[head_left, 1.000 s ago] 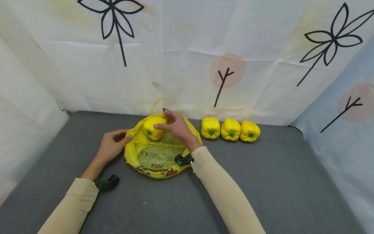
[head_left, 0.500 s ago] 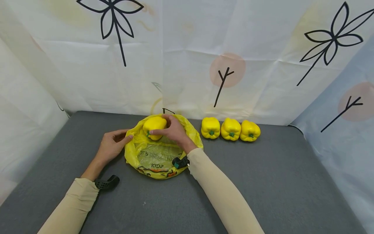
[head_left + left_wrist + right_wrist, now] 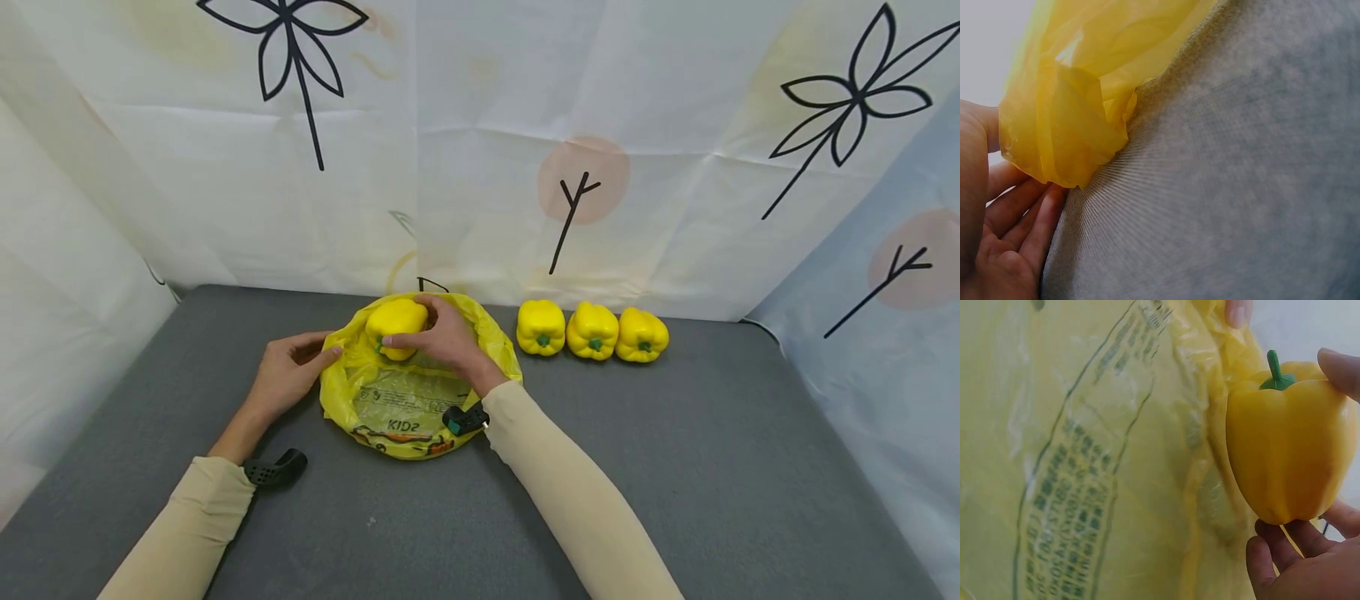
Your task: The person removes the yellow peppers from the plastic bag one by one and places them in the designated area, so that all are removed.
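Observation:
A yellow plastic bag (image 3: 405, 400) lies with its mouth spread wide on the table, dark print showing inside. My left hand (image 3: 288, 371) pinches its left rim, thumb on the inner side and fingers outside; the left wrist view shows the bag's folded edge (image 3: 1063, 134) over those fingers (image 3: 1013, 212). At the back left of the bag's mouth is a yellow bell pepper (image 3: 395, 327) with a green stem. My right hand (image 3: 450, 337) holds this pepper (image 3: 1291, 447), its thumb near the stem end and its fingers at the opposite end, as the right wrist view shows.
Three more yellow bell peppers stand in a row right of the bag: one nearest it (image 3: 540, 328), a middle one (image 3: 592, 332) and an outer one (image 3: 642, 336). A printed white cloth (image 3: 480, 167) walls the back of the grey table (image 3: 720, 467).
From one second ago, my right hand has shifted left and slightly down and closed its thumb and fingers on the pepper. My left hand has stayed at the bag's rim.

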The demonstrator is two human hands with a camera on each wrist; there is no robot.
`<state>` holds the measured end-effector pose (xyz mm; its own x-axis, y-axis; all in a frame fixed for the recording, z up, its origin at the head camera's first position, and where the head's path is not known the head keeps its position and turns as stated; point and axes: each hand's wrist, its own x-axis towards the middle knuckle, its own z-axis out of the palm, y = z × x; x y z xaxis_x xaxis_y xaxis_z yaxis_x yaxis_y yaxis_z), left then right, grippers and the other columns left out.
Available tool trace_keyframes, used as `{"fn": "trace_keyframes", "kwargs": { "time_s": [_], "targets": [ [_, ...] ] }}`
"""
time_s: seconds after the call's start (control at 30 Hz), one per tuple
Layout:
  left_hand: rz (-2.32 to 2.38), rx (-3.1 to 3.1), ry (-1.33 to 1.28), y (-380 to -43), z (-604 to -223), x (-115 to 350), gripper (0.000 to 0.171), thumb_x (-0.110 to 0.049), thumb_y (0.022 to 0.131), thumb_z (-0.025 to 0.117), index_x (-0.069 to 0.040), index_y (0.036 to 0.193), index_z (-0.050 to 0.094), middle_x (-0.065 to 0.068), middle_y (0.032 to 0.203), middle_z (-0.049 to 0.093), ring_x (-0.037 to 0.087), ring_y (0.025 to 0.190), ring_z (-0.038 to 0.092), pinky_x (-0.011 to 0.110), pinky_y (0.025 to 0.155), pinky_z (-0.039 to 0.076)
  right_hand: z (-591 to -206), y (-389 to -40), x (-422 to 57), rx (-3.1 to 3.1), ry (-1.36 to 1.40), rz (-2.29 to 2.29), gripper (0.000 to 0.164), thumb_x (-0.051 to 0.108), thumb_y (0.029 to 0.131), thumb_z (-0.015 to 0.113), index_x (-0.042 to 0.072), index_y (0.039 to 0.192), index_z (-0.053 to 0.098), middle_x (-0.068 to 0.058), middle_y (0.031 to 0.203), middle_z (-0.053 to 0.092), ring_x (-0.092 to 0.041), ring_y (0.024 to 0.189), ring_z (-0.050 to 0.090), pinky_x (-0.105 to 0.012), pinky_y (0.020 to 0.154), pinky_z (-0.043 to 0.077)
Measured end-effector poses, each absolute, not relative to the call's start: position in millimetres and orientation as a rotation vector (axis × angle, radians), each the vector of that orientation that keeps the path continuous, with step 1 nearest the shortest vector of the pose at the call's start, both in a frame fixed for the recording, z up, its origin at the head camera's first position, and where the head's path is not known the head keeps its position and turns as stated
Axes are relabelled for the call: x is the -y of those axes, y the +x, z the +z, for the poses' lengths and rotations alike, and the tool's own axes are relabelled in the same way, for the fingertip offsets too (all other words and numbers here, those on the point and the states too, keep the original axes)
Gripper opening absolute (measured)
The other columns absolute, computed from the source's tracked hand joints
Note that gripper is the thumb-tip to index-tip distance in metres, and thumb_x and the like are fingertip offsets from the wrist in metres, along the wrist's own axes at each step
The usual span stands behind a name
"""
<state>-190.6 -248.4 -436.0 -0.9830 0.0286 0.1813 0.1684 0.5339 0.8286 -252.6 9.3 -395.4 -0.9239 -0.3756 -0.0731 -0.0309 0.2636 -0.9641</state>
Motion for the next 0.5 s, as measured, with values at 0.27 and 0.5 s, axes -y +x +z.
{"fn": "trace_keyframes", "kwargs": {
  "time_s": [0.27, 0.5],
  "targets": [
    [-1.456, 2.603, -0.187, -191, -436, 249, 0.046, -0.028, 0.102, 0.065, 0.001, 0.137, 0.062, 0.022, 0.13, 0.065, -0.005, 0.1, 0.058, 0.008, 0.08, 0.047, -380, -245, -14, -2.201, -0.447, -1.724, 0.088, 0.029, 0.082, 0.087, 0.013, 0.155, 0.04, -0.007, 0.14, 0.05, -0.025, 0.122, 0.052, -0.039, 0.094, 0.051],
    [-1.457, 2.589, -0.197, -191, -436, 248, 0.045, -0.027, 0.102, 0.066, 0.001, 0.136, 0.063, 0.022, 0.129, 0.065, -0.007, 0.099, 0.057, 0.008, 0.08, 0.047, -362, -235, -21, -2.19, -0.536, -1.7, 0.089, 0.027, 0.083, 0.086, 0.01, 0.157, 0.037, -0.008, 0.139, 0.05, -0.028, 0.124, 0.051, -0.038, 0.093, 0.052]
  ]
}}
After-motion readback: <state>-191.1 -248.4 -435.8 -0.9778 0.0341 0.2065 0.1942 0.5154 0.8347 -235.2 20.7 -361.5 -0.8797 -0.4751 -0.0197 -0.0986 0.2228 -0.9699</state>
